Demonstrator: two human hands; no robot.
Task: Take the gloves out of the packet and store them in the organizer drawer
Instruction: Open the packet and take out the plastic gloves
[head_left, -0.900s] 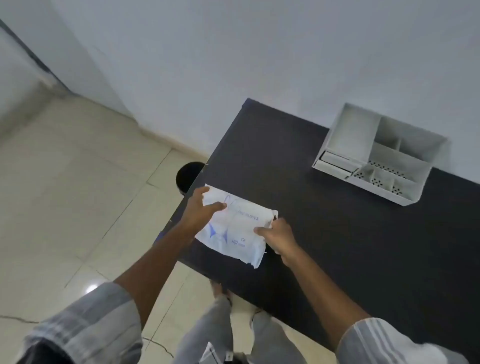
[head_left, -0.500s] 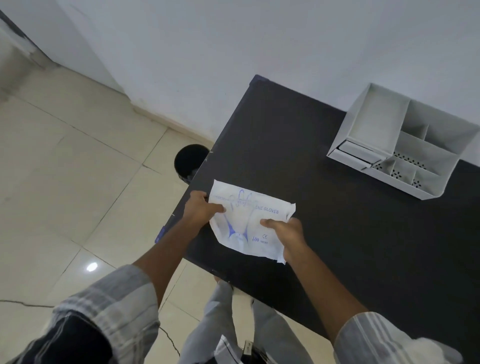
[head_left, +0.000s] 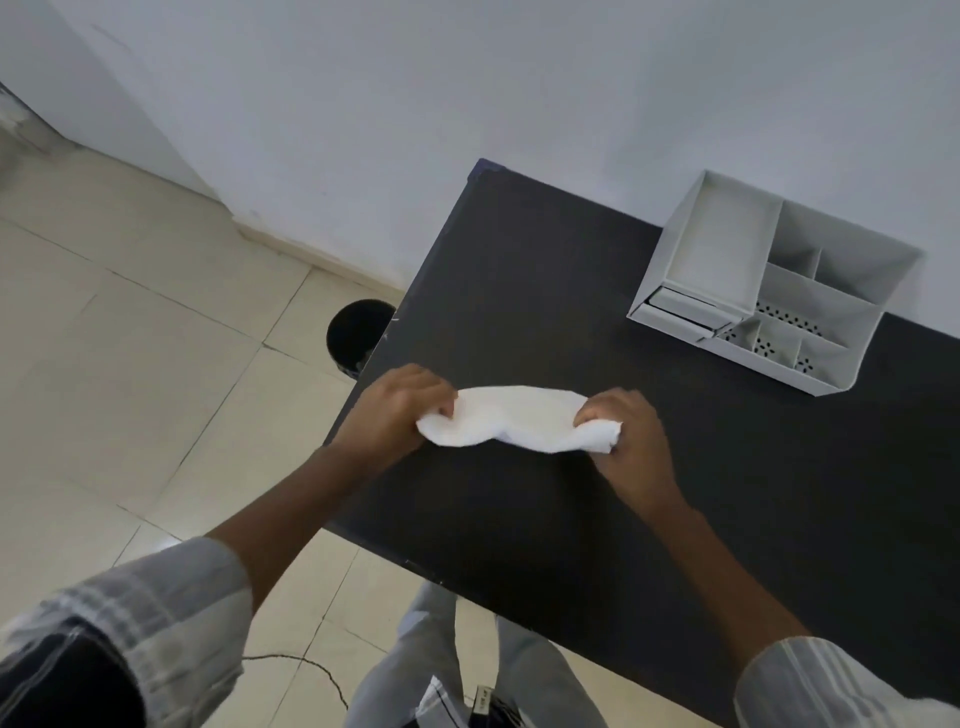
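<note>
- We are pinching the packet (head_left: 511, 418) at both ends: our left hand (head_left: 396, 410) is curled tight on its left end, our right hand (head_left: 626, 439) is bunching its right end into the fist.
- The packet is hanging between the two hands, plain white side up, sagging a little in the middle, just above the near-left part of the table (head_left: 571, 291).
- We are seeing no tear or open flap in it, and no glove is showing; whether the seal is giving way under our fingers we cannot tell, since they are covering both ends.
- So we are judging that we are at the very start: the packet is in hand and we are working to open it, nothing more.
- Left to do, as we are reading it: opening the packet, pulling the gloves out, carrying them across, sliding the drawer out, laying them in, and closing it.
- The organizer (head_left: 769, 286) is standing well apart from our hands, at the far right of the table against the wall (head_left: 467, 78), its top compartments looking bare.
- The drawer (head_left: 675, 306) is sitting low at the organizer's front left; it is looking pushed in or nearly so, and we cannot make out anything in it.
- A bin (head_left: 356, 332) is standing on the floor just beside the table's left edge, handy, we are guessing, for the spent wrapper.
</note>
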